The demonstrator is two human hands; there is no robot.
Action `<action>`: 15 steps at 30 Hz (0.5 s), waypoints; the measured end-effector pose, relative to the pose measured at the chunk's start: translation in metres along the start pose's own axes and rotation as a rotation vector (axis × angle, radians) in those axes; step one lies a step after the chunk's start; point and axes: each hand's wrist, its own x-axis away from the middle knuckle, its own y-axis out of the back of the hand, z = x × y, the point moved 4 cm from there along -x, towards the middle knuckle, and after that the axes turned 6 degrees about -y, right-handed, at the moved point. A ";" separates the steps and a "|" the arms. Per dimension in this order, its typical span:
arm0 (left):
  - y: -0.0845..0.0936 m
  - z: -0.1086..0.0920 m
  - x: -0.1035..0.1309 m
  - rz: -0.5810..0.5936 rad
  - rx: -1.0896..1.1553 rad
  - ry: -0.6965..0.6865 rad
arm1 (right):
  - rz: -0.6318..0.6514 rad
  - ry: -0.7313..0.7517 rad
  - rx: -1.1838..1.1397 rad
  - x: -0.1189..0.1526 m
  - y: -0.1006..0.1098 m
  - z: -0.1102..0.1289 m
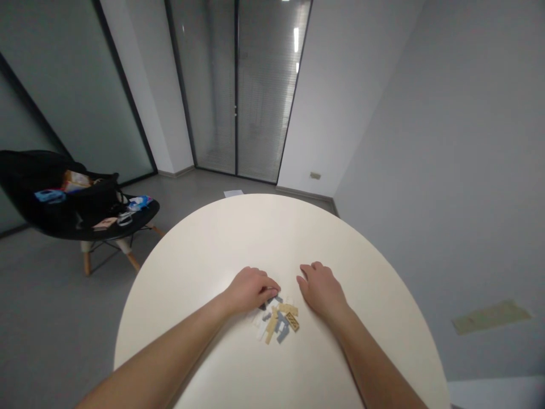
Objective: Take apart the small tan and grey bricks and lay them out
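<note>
A small pile of building bricks (271, 329) lies on the round cream table (264, 227), in tan, grey and white, with a dark piece or two. My left hand (251, 289) is at the pile's upper left edge, its thumb and forefinger drawn together over a grey brick (279, 299). Whatever is between those fingertips is too small to tell. On the other side, my right hand (321, 288) rests on the table just right of the pile, apart from the bricks. Its fingers are loosely bent, with a gap between thumb and forefinger and nothing in them. One tan brick (292, 321) shows its hollow underside.
To the left stands a black chair (63, 230) with a black bag (97, 199) and several small items on its seat. A grey wall (447, 170) rises at the right. Beyond the table are glass doors (238, 85) and a white sheet (233, 193) on the floor.
</note>
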 end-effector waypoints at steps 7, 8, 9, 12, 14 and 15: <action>0.000 0.004 0.000 0.008 0.092 0.023 | 0.063 0.062 -0.017 -0.003 0.002 -0.006; 0.000 0.004 -0.001 0.011 0.101 0.022 | 0.080 0.078 -0.032 -0.003 0.004 -0.007; 0.000 0.004 -0.001 0.012 0.109 0.021 | 0.104 0.100 -0.052 -0.002 0.006 -0.009; 0.000 0.004 -0.001 0.014 0.126 0.017 | 0.183 0.201 -0.155 0.002 0.014 -0.013; 0.000 0.003 -0.001 0.016 0.136 0.013 | 0.244 0.256 -0.258 0.006 0.021 -0.013; 0.000 0.003 -0.001 0.017 0.142 0.013 | 0.275 0.276 -0.310 0.009 0.024 -0.012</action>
